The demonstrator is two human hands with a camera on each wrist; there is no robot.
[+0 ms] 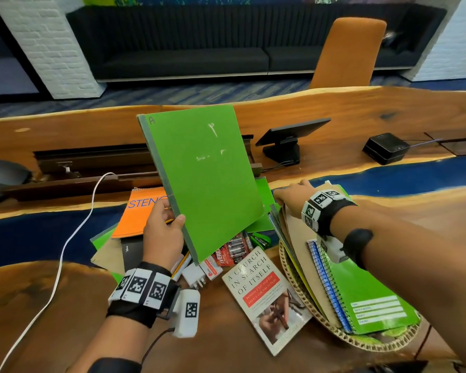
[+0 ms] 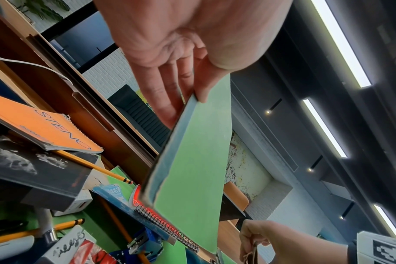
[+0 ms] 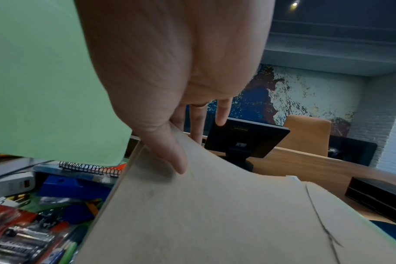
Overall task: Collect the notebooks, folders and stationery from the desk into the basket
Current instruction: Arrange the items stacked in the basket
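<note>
My left hand [image 1: 164, 227] [image 2: 170, 62] pinches the spine edge of a green notebook [image 1: 205, 179] [image 2: 192, 169] [image 3: 45, 80], thumb in front and fingers behind. The notebook is raised upright over the pile on the desk. My right hand [image 1: 293, 196] [image 3: 170, 89] grips the top edge of a brown folder [image 1: 296, 232] [image 3: 215, 214] that stands in the woven basket [image 1: 374, 343] at the right. A green spiral notebook [image 1: 366, 297] leans in the basket too. On the desk lie an orange steno pad [image 1: 140, 214] [image 2: 45, 125], pencils [image 2: 93, 166], a battery pack [image 1: 234, 250] and a green stapler [image 1: 261, 239].
A paperback book [image 1: 264, 294] lies in front of the basket. A white cable [image 1: 65, 246] runs across the desk at the left. Behind the pile stand a small black screen [image 1: 291, 135] and a black box [image 1: 385, 148]. An orange chair [image 1: 350, 52] stands beyond the desk.
</note>
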